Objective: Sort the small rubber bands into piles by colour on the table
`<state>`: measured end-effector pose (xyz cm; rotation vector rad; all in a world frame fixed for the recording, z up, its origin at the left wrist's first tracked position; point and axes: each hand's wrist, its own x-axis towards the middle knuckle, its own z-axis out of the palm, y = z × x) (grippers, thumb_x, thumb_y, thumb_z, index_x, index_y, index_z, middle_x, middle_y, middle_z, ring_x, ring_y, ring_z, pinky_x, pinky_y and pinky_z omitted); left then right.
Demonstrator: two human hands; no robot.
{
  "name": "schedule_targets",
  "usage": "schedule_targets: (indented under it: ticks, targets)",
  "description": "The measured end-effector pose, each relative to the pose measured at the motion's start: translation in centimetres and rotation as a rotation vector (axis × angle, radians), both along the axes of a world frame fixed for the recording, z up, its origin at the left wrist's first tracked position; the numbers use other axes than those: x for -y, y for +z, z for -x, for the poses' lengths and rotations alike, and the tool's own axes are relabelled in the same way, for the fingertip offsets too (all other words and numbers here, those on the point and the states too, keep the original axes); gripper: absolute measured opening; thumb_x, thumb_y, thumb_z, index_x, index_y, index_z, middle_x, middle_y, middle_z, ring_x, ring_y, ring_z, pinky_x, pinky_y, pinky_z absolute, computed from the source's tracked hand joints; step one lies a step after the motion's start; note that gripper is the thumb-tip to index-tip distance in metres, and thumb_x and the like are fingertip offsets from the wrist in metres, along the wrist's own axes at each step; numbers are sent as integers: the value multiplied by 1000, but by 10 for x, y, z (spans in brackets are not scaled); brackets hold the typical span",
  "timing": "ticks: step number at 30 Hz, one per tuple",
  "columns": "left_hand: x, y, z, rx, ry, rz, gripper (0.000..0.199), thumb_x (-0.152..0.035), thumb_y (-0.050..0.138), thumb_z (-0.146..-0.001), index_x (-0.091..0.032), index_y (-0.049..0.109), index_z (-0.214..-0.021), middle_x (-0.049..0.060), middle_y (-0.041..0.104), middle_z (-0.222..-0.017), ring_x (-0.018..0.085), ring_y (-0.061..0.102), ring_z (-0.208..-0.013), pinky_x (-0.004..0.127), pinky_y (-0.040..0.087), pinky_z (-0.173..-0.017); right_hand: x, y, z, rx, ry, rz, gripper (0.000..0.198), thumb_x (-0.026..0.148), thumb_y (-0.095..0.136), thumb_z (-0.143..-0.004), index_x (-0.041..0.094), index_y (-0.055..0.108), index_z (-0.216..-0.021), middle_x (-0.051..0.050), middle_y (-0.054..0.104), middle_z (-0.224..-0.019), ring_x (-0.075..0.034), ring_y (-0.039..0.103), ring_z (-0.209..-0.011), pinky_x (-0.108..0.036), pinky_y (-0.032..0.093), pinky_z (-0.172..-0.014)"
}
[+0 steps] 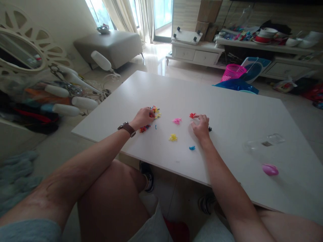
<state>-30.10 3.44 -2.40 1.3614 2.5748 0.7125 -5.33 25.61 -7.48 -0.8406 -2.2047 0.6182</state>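
My left hand (144, 118) has its fingers pinched together at a mixed pile of small coloured pieces (154, 109); what they grip is too small to make out. More mixed pieces (144, 129) lie below that wrist, beside a single blue piece (155, 127). My right hand (201, 125) has thumb and forefinger apart, the forefinger at a small red pile (192, 115). A black pile (210, 129) is partly hidden behind this hand. Between the hands are a pink pile (177, 121) and a yellow pile (173, 137). A blue pile (192, 148) sits nearer to me.
On the right of the white table (227, 101) lie a clear plastic bottle (264, 143) on its side and a shiny pink object (270, 169). A lamp stand with white shades (101, 60) is at the left. Beyond the table stands a pink basket (232, 71).
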Motion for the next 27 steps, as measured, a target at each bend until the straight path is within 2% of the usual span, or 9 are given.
schedule_targets:
  ticks: [11, 17, 27]
  targets:
    - [-2, -4, -1, -58, 13, 92, 25, -23, 69, -71, -18, 82, -92, 11, 71, -103, 25, 64, -91, 34, 51, -83, 3, 1, 0, -24, 16, 31, 21, 22, 59, -75, 24, 64, -95, -8, 59, -108, -31, 52, -109, -52, 44, -104]
    - [-3, -1, -5, -58, 1, 142, 19, -22, 68, -73, -19, 82, -85, 10, 72, -104, 26, 64, -97, 33, 51, -83, 3, 1, 0, -39, 27, 48, 18, 22, 59, -75, 24, 64, -92, -9, 58, -107, -32, 51, -108, -55, 43, -105]
    - [-4, 0, 3, -28, 31, 60, 19, -27, 68, -79, -19, 84, -86, 9, 77, -97, 22, 65, -84, 32, 50, -82, 2, 1, 0, -48, 43, 79, 14, 21, 59, -75, 23, 65, -88, -10, 58, -106, -32, 51, -109, -57, 43, -107]
